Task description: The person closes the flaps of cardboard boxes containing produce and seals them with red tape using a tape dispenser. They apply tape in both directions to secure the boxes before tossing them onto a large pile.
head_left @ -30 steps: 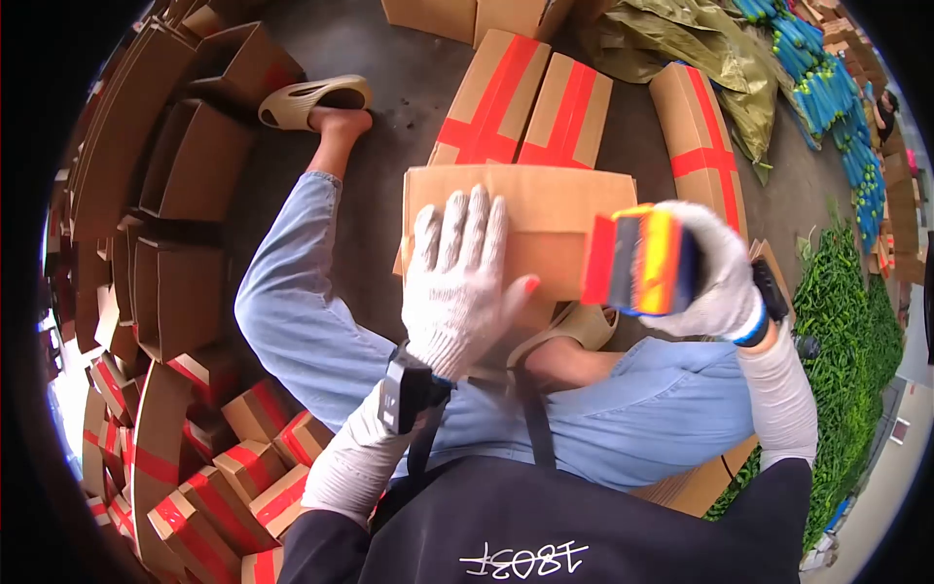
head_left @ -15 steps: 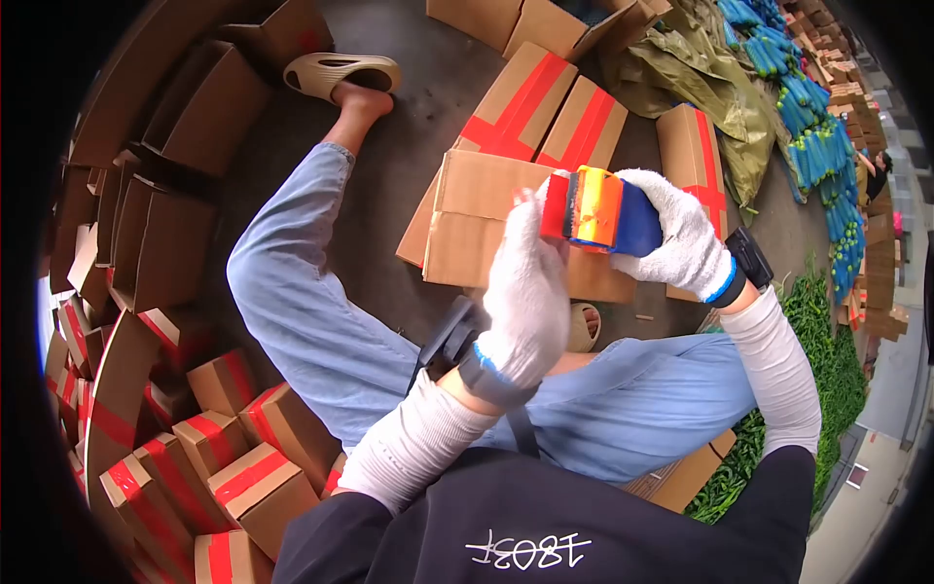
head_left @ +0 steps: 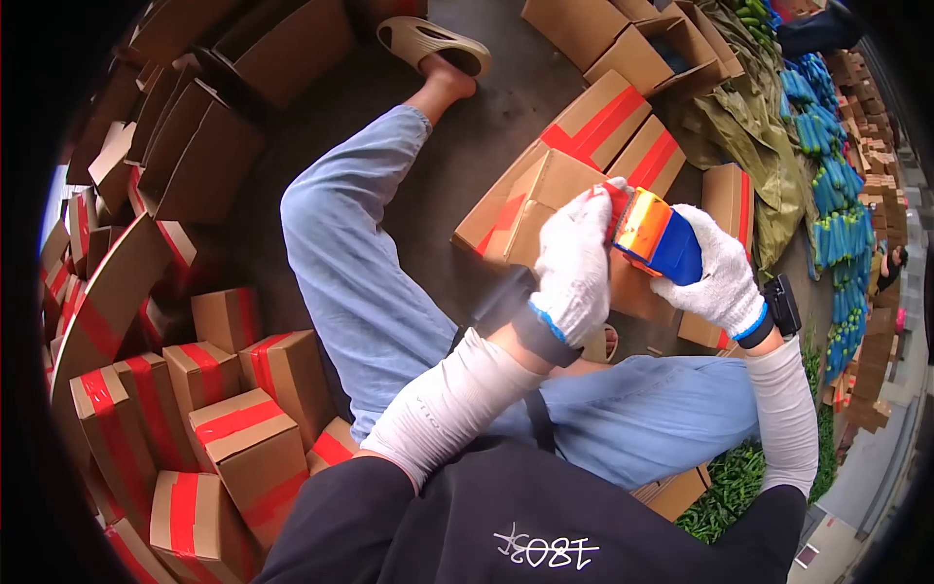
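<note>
My right hand (head_left: 715,268), in a white knit glove, grips the blue side of an orange and blue tape dispenser (head_left: 644,226). At the dispenser's other end, the gloved fingers of my left hand (head_left: 574,263) are closed on red tape (head_left: 615,198). Both hands are above a cardboard box (head_left: 545,190) lying on the floor between my legs. Behind it are two boxes (head_left: 608,117) sealed with red tape. The left palm is turned partly away from view.
Taped boxes (head_left: 248,438) are piled at the left, below open cartons (head_left: 199,156). An open box (head_left: 671,49) stands at the top beside an olive sheet (head_left: 754,146). Blue-wrapped green produce (head_left: 837,204) lines the right; loose green produce (head_left: 725,496) lies near my right leg.
The view has shifted, so the boxes and my legs appear farther right. The dispenser has tilted, its blue side now lower, and my left fingertips have come onto the red tape.
</note>
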A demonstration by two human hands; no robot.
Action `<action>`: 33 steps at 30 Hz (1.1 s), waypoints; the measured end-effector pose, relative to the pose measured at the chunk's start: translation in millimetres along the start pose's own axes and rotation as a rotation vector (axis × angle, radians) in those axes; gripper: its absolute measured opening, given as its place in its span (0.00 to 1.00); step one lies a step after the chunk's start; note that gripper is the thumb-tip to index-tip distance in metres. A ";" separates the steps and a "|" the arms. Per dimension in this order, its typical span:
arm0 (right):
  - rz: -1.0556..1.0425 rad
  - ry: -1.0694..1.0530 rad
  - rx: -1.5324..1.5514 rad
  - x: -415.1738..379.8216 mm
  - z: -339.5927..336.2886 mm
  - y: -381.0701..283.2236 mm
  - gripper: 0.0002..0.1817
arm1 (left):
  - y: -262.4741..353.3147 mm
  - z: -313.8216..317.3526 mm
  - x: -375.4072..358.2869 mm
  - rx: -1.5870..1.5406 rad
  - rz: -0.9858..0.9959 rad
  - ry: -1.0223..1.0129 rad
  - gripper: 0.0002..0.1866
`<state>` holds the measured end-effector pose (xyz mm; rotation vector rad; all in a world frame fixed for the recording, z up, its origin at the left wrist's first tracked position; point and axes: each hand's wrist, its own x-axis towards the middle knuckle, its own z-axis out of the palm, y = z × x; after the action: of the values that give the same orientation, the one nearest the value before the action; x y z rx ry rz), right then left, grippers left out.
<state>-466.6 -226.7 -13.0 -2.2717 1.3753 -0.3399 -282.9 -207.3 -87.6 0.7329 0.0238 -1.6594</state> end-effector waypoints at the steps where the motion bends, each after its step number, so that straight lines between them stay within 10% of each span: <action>1: -0.005 -0.025 0.008 0.7 -3.2 1.5 0.40 | 7.2 -8.5 4.3 -0.019 0.053 -0.036 0.16; 5: 0.007 -0.105 0.043 -3.7 -13.2 18.7 0.40 | 92.4 -65.6 31.7 -0.162 0.178 0.035 0.16; 8: 0.008 -0.084 0.099 1.5 -6.2 18.8 0.38 | 59.3 -138.6 70.2 0.193 0.084 0.218 0.18; 10: 0.020 -0.070 0.091 3.9 -4.1 15.8 0.38 | 28.0 -162.4 82.7 0.991 -0.068 0.308 0.27; 15: -0.039 0.002 0.079 -11.7 -0.8 25.6 0.37 | 41.8 -150.2 70.8 1.338 0.023 0.158 0.39; 18: -0.084 0.044 0.111 -1.6 -1.3 21.9 0.34 | 73.6 -70.8 37.9 1.520 0.283 -0.092 0.37; 21: -0.086 -0.058 -0.020 8.8 -7.8 14.0 0.34 | 28.9 -31.6 40.8 2.433 0.987 -0.364 0.39; 28: 0.019 -0.529 -0.432 62.3 -17.5 -7.6 0.32 | 16.1 -31.6 54.2 2.648 0.967 -0.308 0.37; 33: 0.415 -0.629 -0.501 -86.6 -77.4 108.8 0.32 | 12.3 -29.9 51.5 2.605 0.978 -0.320 0.37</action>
<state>-624.6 -213.0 1.3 -2.0748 1.6221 0.8650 -260.5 -243.5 -131.1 1.6364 -2.5323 0.1346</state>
